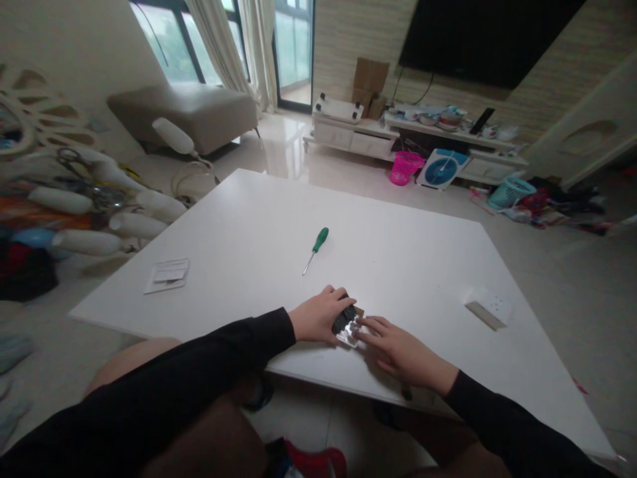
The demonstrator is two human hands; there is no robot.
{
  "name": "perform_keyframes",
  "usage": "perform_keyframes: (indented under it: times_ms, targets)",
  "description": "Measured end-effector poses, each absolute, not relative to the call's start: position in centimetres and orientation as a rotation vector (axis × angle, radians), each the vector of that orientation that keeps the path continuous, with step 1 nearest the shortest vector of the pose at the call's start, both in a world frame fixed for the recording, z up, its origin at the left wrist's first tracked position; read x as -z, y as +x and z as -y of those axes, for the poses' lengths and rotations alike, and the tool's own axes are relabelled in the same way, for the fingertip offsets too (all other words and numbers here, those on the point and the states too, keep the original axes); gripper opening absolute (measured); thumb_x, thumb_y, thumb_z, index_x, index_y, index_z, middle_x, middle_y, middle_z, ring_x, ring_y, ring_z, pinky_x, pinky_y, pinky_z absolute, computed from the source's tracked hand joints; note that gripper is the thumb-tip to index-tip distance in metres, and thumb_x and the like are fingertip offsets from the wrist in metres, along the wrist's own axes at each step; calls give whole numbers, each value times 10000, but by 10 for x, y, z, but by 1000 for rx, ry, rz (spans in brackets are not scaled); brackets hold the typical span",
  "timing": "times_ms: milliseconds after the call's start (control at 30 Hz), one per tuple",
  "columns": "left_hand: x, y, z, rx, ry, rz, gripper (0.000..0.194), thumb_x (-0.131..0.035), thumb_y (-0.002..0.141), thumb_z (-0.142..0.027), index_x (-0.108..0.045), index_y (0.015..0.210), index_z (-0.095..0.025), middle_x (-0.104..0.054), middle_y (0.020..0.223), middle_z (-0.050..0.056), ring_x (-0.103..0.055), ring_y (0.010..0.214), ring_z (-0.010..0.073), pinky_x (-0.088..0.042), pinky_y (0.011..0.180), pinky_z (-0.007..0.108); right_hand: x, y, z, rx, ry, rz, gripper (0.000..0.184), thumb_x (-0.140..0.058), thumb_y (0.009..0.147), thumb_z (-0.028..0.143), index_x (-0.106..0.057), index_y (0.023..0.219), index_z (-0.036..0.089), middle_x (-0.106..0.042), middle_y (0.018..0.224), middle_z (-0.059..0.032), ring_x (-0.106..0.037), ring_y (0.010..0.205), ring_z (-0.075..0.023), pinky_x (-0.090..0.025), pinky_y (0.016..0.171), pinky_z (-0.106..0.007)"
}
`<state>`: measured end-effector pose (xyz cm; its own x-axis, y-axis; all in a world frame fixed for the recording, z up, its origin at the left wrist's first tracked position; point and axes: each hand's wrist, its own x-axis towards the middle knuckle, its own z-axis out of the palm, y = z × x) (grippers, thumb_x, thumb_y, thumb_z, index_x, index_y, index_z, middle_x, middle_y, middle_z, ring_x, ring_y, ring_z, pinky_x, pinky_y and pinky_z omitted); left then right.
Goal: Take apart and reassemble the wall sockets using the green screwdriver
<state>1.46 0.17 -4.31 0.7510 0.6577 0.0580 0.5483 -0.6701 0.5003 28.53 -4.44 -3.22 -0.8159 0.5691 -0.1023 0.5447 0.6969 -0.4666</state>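
Near the front edge of the white table, my left hand (326,315) is wrapped round a small socket module (344,320) with black and shiny metal parts. Its fingers cover the module's far side and left edge. My right hand (391,345) reaches in from the right, its fingertips at the metal side of the module. Whether those fingertips pinch a small part is too small to tell. A green-handled screwdriver (317,247) lies beyond both hands, its shaft towards me. To the right sits a white socket box (488,307) with holes in its face.
The white table (398,245) spans the space before me. A flat white frame (168,275) rests at its left. Beyond the table are a pink basket (404,167), a blue fan (441,169) and a low cabinet (368,144). White lamp shades (87,242) crowd the left side.
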Motion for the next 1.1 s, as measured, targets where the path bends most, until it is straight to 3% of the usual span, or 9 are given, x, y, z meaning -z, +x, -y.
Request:
perform_keyframes:
  times_ms: [133, 267, 533, 733, 867, 967, 1100]
  targets:
    - [40, 12, -2, -481, 2356, -861, 667, -891, 761, -307, -605, 1347, -166, -648, 1265, 152, -588, 1184, 333, -518, 1053, 471, 36, 286, 47, -780, -948, 2842, 772, -666, 845, 67, -469, 1554, 303, -479, 1619, -122, -454, 1488, -321, -478, 1209, -550]
    - [38, 11, -2, -647, 2189, -905, 442, -747, 789, -92, -672, 1218, -172, -710, 1159, 110, -644, 1116, 275, -538, 1016, 433, 39, 287, 49, -755, -973, 2852, 728, -665, 865, 88, -485, 1543, 286, -472, 1629, -125, -441, 1496, -334, -465, 1221, -565]
    - [25, 17, 13, -858, 1976, -915, 398, -726, 745, -33, -683, 1111, -184, -758, 1094, 63, -717, 971, 200, -586, 831, 321, 44, 288, 52, -731, -988, 2795, 735, -644, 874, 95, -494, 1554, 330, -538, 1572, -115, -512, 1433, -329, -529, 1159, -570]
    - [3, -9, -10, -1034, 2086, -1099, 451, -750, 773, -42, -658, 1194, -175, -763, 1135, 67, -722, 995, 189, -591, 876, 323, 58, 301, 48, -704, -995, 2795, 817, -657, 852, 107, -451, 1589, 391, -483, 1653, -64, -495, 1463, -367, -547, 1126, -621]
    - [8, -33, -26, -817, 2364, -1365, 421, -645, 808, 27, -675, 1183, -164, -757, 1147, 89, -699, 1076, 233, -567, 937, 374, 63, 311, 42, -691, -1062, 2810, 835, -680, 836, 112, -450, 1594, 376, -482, 1655, -67, -492, 1463, -378, -529, 1140, -638]
    - [18, -35, -27, -547, 2585, -1321, 287, -579, 908, -24, -689, 1122, -182, -751, 1099, 77, -670, 1068, 244, -550, 821, 344, 58, 313, 38, -699, -1113, 2839, 818, -683, 850, 118, -447, 1594, 364, -461, 1671, -70, -484, 1465, -380, -524, 1141, -637]
    - [25, -23, -22, -245, 2831, -1156, 272, -501, 930, -3, -670, 1044, -183, -713, 1077, 91, -622, 1039, 246, -489, 697, 314, 48, 309, 39, -716, -1137, 2845, 803, -694, 866, 123, -445, 1593, 356, -450, 1677, -72, -510, 1437, -365, -521, 1149, -620]
